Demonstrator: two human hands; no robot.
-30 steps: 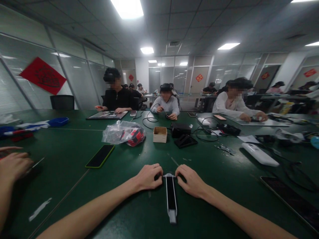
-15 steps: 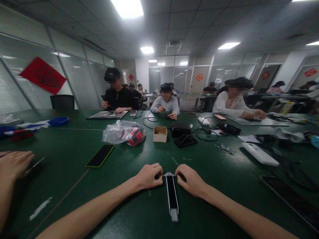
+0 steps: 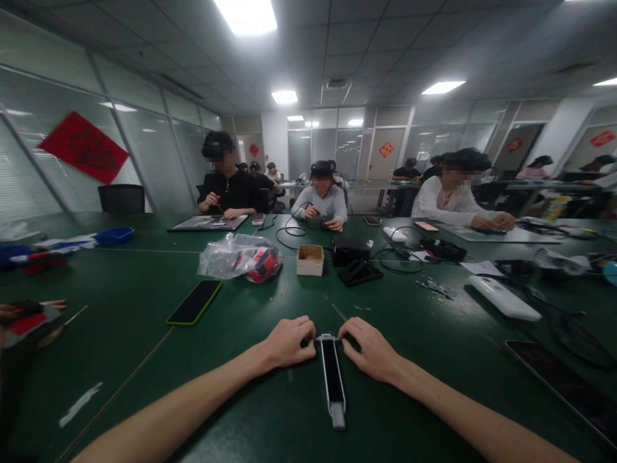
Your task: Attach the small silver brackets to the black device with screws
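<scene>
As fingers (image 3: 306,329) pinch its crossbar (image 3: 327,337), the device (image 3: 331,372) lies between them.

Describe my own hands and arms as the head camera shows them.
The left hand wears a thin ring on one finger; none shows on the right hand. Both are ungloved, and no sleeves show on the forearms.

"Where's that camera?"
"On the wearer's head, at the six o'clock side of the table (image 3: 270,421), facing twelve and downward: left hand (image 3: 289,341) and right hand (image 3: 370,350) close, ceiling (image 3: 395,54) beyond."
</scene>
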